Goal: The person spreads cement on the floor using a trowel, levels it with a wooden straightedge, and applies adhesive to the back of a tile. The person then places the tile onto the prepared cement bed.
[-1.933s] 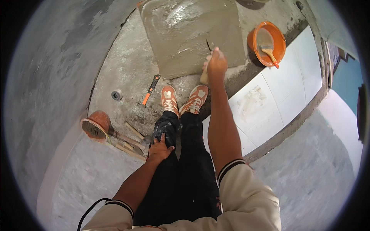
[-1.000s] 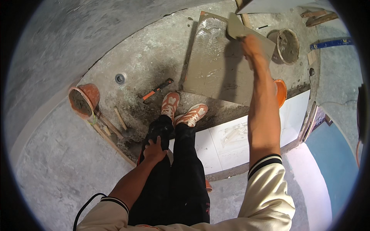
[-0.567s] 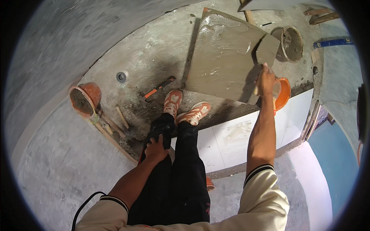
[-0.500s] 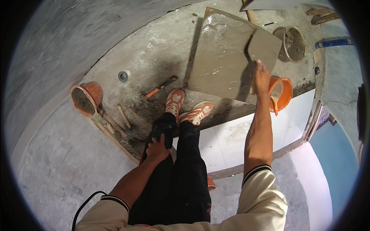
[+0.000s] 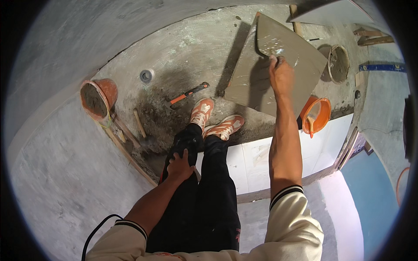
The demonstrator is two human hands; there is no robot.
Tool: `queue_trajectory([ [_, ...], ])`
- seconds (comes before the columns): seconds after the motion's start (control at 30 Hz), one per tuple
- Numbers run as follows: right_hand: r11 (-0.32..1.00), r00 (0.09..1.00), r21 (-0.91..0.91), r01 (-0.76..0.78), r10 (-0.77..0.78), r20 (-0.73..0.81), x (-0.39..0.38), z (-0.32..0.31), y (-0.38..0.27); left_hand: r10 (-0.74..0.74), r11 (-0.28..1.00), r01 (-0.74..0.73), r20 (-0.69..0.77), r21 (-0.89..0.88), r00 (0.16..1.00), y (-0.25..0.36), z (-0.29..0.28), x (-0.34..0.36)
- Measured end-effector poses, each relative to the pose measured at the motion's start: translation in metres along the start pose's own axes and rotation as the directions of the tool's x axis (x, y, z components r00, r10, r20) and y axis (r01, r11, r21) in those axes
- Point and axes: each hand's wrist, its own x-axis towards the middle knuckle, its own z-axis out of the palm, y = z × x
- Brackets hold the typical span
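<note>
My right hand is closed on a trowel, whose wide blade lies over the far part of a large square tile. Wet grey mortar coats the tile's upper face, and the blade is smeared the same colour, so its right edge is hard to make out. The tile sits raised off the rough floor, casting a shadow on its left side. My left hand rests on my left knee, fingers spread and holding nothing.
An orange bucket with a brush stands right of the tile; a mortar bucket lies beyond. Left are another mortar bucket, a wooden handle, a hammer and a pipe opening. A blue level lies far right.
My right hand has swept the trowel left and away from me across the mortar. The whole scene has shifted slightly in view. My left hand stays on my knee.
</note>
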Motion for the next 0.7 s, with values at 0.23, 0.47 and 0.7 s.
queue_trajectory([
  [0.23, 0.93, 0.967, -0.291, 0.225, -0.177, 0.18, -0.003, -0.006, -0.011, 0.026, 0.999, -0.025, -0.03, 0.02, 0.999, -0.01, 0.011, 0.005],
  [0.47, 0.967, 0.938, -0.115, 0.228, -0.186, 0.291, -0.072, 0.018, -0.006, 0.003, 1.0, -0.004, -0.024, -0.027, 1.0, -0.018, 0.016, 0.006],
  [0.7, 0.914, 0.964, 0.372, -0.164, 0.068, 0.258, 0.013, -0.016, 0.01, 0.034, 0.999, -0.035, -0.037, -0.002, 0.999, -0.022, 0.013, 0.008],
])
